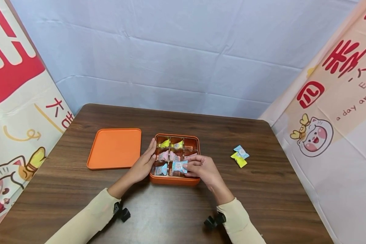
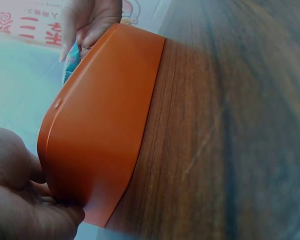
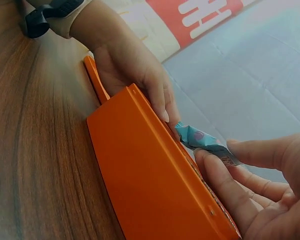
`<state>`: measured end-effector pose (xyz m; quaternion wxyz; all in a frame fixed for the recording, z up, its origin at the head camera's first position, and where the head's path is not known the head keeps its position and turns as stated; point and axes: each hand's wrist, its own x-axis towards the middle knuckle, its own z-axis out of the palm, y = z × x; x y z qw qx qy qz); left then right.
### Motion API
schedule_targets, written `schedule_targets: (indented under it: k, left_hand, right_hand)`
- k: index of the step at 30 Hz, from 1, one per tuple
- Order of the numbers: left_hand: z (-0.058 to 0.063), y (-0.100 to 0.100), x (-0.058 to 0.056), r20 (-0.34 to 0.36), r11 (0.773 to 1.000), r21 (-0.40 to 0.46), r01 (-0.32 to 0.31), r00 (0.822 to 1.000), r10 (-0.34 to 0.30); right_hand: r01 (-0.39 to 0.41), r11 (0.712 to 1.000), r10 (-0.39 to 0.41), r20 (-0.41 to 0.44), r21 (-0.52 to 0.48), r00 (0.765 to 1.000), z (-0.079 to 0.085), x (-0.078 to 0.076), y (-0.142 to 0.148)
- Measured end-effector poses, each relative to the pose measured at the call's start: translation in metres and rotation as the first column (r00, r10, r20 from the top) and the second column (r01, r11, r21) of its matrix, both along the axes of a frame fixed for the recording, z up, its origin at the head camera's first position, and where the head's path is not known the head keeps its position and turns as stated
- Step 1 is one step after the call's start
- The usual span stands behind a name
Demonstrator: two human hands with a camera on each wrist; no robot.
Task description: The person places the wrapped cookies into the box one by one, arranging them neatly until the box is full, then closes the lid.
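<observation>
An orange square box (image 1: 174, 181) with a divided clear tray sits mid-table. My left hand (image 1: 143, 166) lies along the box's left side, its fingers extended against the wall and rim. Between thumb and fingers, my right hand (image 1: 203, 168) pinches a blue wrapped candy (image 3: 202, 139) just over the front middle compartment. Yellow candies (image 1: 164, 143) lie in the back left and back middle compartments. Pink candies (image 1: 163, 156) are in the middle row, and another blue candy (image 1: 160, 170) is in the front left one. My right hand hides the front right compartment.
To the left of the box lies a flat orange lid (image 1: 116, 148). On the right side of the table are a loose blue candy (image 1: 241, 151) and a yellow candy (image 1: 239, 160), touching each other. A pale cloth (image 1: 170, 61) hangs behind the table.
</observation>
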<state>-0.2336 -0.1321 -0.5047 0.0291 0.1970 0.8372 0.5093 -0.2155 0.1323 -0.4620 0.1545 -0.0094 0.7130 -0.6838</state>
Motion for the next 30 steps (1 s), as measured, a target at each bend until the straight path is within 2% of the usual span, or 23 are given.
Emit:
schedule_targets:
  k: [5,30]
  left_hand:
    - [-0.0012,0.0006,-0.0009,-0.003,1.000,-0.019,-0.005,1.000,0.005]
    - [0.0003,0.0010,-0.0008,0.037,1.000,0.004,0.002,0.999,-0.002]
  right_hand:
    - [-0.004,1.000,0.004,-0.010,0.018,1.000,0.0002,-0.0008,-0.0019]
    - [-0.015,0.995,0.016,-0.016,0.097,1.000,0.0021,0.0004,-0.0070]
